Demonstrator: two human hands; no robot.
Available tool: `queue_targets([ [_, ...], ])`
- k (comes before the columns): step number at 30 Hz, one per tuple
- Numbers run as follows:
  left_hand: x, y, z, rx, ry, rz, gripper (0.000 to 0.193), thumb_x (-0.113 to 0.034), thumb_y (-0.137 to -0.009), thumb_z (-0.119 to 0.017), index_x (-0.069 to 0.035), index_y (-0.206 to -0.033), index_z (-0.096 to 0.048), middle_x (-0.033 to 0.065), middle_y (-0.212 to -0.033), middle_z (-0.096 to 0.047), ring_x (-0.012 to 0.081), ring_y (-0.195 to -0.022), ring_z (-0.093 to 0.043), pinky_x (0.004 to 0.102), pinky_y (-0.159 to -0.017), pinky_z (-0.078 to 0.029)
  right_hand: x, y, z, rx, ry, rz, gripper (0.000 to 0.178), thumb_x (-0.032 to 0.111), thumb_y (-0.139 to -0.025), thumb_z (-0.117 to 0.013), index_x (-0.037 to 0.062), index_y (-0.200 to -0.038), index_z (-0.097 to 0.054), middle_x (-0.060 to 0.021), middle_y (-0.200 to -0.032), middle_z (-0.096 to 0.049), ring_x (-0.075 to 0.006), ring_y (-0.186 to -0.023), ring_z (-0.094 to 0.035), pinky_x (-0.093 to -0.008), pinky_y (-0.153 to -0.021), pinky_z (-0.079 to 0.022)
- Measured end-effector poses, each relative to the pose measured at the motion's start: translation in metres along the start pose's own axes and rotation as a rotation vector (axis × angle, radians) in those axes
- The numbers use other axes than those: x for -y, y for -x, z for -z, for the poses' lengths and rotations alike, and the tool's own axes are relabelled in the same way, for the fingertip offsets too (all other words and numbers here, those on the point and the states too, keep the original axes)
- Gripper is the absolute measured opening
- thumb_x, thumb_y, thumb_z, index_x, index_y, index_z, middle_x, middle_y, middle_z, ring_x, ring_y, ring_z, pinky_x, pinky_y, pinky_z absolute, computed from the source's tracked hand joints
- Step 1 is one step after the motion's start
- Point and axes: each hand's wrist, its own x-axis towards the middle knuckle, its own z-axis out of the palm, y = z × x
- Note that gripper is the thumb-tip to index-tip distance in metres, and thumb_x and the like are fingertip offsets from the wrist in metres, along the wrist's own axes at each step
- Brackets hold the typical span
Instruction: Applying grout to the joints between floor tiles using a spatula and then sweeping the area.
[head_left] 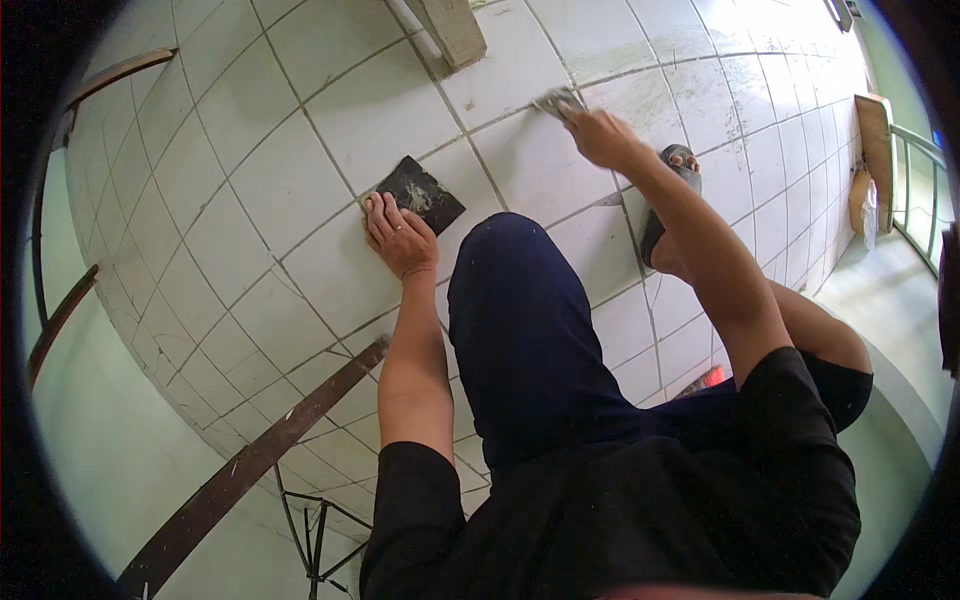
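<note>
My left hand (397, 232) is at the left edge of a black square sheet (421, 196). Its fingers are bent around that edge, and a ring shows on one of them. Pale grey smears mark the sheet, which lies at or just above the white floor tiles (330, 120). Farther right, my right hand (603, 138) is closed around a small greyish, flat-looking thing (556, 101) held low against the tiles along a dark joint line. Its exact kind is too small and partly covered by my fingers to tell.
A sandalled foot (672, 205) stands beneath my right forearm, beside my bent knee (510, 250). Dirt smudges the tiles at the far right. A beige post (452, 35) comes down at the top. Brown wooden legs (260, 455) and a black metal stand (318, 535) are at left.
</note>
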Motion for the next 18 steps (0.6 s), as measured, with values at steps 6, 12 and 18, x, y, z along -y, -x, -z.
queue_targets([
  [6, -0.002, -0.005, 0.006, 0.006, -0.009, -0.004, 0.041, -0.017, -0.098, -0.047, 0.0, -0.135, -0.055, 0.0156, -0.143, -0.052, 0.0331, -0.137, -0.045, 0.0503, -0.117, -0.031, 0.001, 0.04, 0.012, 0.096, 0.092, -0.011, 0.04, 0.022, -0.103, -0.049, 0.0085, -0.14, -0.049, -0.0245, -0.08, -0.07, -0.0425, -0.076, -0.07, -0.0547, -0.07, -0.054],
  [12, -0.013, -0.01, -0.001, -0.008, 0.036, 0.0, 0.042, -0.02, -0.1, -0.044, 0.0, -0.135, -0.056, 0.0162, -0.142, -0.054, 0.0336, -0.138, -0.045, 0.0494, -0.116, -0.031, 0.031, -0.003, 0.003, -0.024, 0.059, 0.073, 0.047, 0.022, -0.103, -0.049, 0.005, -0.147, -0.046, -0.0247, -0.078, -0.068, -0.0415, -0.074, -0.069, -0.0522, -0.069, -0.053],
  [18, 0.0, -0.006, 0.004, 0.012, 0.012, 0.006, 0.042, -0.021, -0.101, -0.043, 0.0, -0.136, -0.056, 0.0156, -0.145, -0.052, 0.0328, -0.14, -0.043, 0.0494, -0.117, -0.029, 0.047, 0.016, 0.009, 0.141, 0.164, 0.063, 0.048, 0.013, -0.098, -0.051, 0.0004, -0.144, -0.047, -0.025, -0.088, -0.071, -0.0385, -0.085, -0.071, -0.0508, -0.076, -0.055],
])
